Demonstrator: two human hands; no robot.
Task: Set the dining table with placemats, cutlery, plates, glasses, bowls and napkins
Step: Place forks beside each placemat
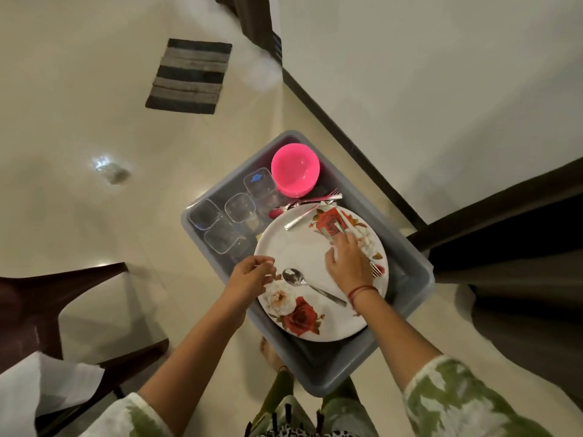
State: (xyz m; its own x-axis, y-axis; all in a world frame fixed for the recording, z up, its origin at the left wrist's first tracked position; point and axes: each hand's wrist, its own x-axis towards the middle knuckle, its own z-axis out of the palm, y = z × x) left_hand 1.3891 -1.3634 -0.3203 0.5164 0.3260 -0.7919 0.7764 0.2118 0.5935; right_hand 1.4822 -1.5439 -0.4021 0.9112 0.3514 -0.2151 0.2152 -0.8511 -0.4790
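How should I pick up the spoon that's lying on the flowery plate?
Best to pinch the spoon by its thin handle, near the middle, coming straight down from above. It lies flat on the plate, so nothing fits under it, and the handle's long sides are bare while the round bowl is wide.

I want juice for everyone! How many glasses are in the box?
4: one glass leftmost in the box, one beside it, one nearer the plate, one by the pink bowl. More may be hidden.
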